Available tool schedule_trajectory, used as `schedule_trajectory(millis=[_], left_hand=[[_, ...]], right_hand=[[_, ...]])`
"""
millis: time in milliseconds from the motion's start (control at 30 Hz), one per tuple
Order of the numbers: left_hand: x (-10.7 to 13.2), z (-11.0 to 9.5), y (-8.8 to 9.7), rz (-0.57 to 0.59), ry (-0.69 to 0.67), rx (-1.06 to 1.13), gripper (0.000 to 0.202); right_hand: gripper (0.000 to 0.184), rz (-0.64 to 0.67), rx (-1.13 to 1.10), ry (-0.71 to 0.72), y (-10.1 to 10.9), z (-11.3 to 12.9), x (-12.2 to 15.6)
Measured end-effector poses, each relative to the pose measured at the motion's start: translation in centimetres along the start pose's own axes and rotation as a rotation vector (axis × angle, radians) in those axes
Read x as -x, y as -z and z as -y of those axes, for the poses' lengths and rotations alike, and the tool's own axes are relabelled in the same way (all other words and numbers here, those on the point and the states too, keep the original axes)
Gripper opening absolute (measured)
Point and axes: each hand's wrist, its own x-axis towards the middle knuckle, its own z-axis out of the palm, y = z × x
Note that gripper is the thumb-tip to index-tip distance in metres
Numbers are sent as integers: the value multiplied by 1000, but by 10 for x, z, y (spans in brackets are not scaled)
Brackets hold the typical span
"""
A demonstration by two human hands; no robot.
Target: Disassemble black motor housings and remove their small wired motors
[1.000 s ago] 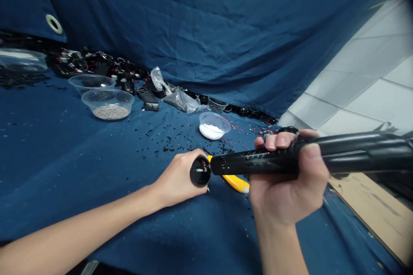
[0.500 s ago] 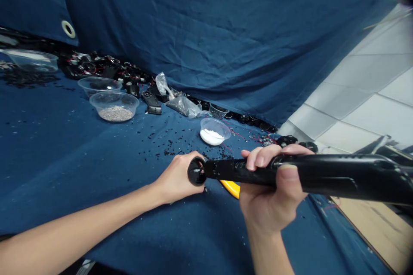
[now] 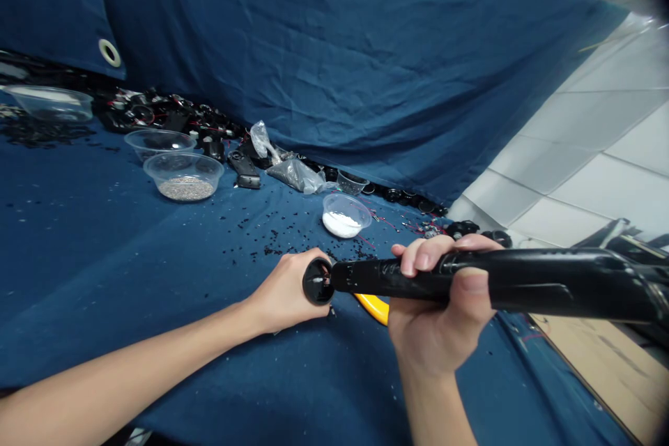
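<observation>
My right hand (image 3: 444, 320) is wrapped round a long black tube-shaped device (image 3: 523, 282) that lies level across the view and runs off the right edge. My left hand (image 3: 287, 293) is closed round a round black cap (image 3: 318, 281) at the tube's left end. Just under the tube a yellow-handled tool (image 3: 373, 306) lies on the blue cloth (image 3: 157, 279), mostly hidden by my hands.
A small clear cup of white powder (image 3: 345, 214) stands behind my hands. Clear bowls, one with grey grains (image 3: 184, 176), sit at the left. Black parts with red wires (image 3: 172, 118) and a plastic bag (image 3: 293, 171) line the back. Black specks dot the cloth. Cardboard (image 3: 611, 369) lies at the right.
The tube and both hands have shifted a little to the left and the view has tilted slightly. Both grips are the same as before.
</observation>
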Motion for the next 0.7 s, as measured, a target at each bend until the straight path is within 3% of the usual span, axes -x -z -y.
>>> schedule_trajectory(millis=[467,700], left_hand=[[0,3,0,-2,-8,-50,29],[-6,5,5,43,-47,-166,28]], right_hand=[[25,39,-2,-20,3,-1,0],[22,107,11,65,-4,2,4]])
